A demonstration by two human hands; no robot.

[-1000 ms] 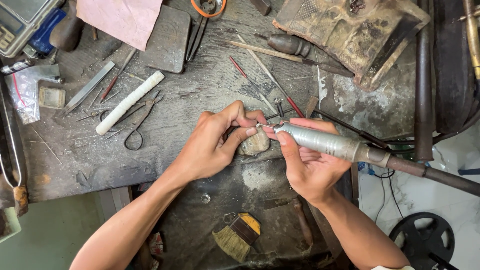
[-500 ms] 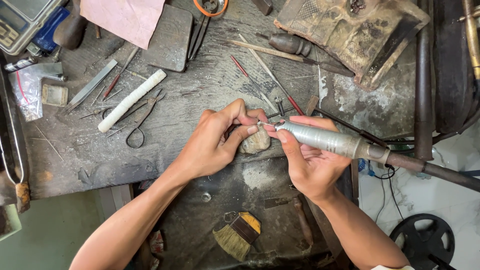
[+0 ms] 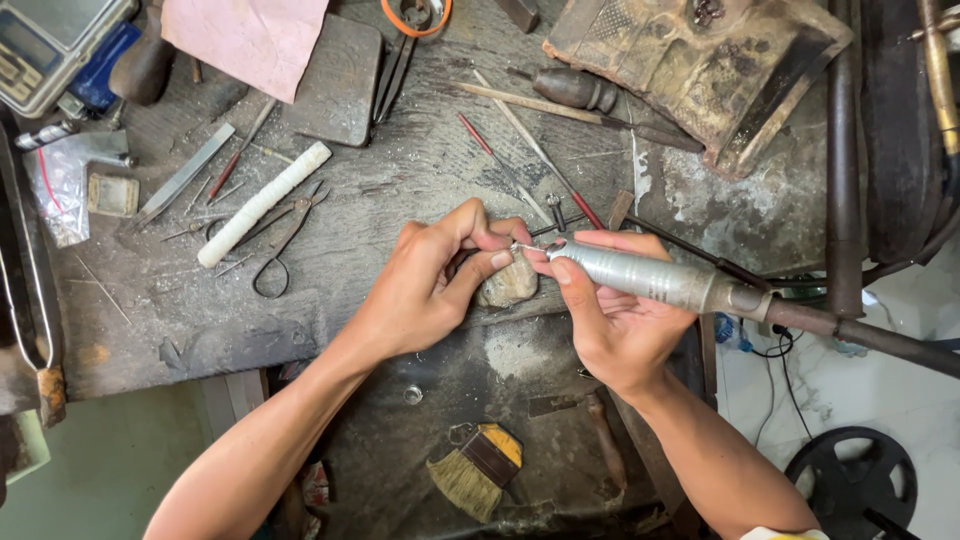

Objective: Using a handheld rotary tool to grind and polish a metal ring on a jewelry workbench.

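My left hand (image 3: 432, 282) pinches a very small piece against a worn wooden bench peg (image 3: 510, 284) at the front edge of the dark workbench (image 3: 400, 200); the piece is mostly hidden by my fingertips. My right hand (image 3: 610, 320) grips a silver rotary handpiece (image 3: 645, 276) like a pen. Its thin tip points left and meets my left fingertips over the peg. A dark flexible shaft (image 3: 860, 338) runs from the handpiece off to the right.
A white wrapped stick (image 3: 262, 203), small scissors (image 3: 282, 238), a flat file (image 3: 186, 174), red-handled tools (image 3: 480, 140) and a dark block (image 3: 336, 80) lie on the bench. A scale (image 3: 50, 40) and pink cloth (image 3: 245, 35) sit top left. A brush (image 3: 480, 468) lies below.
Both hands stay at the peg. My view has shifted slightly, and the handpiece tip remains against the pinched piece.
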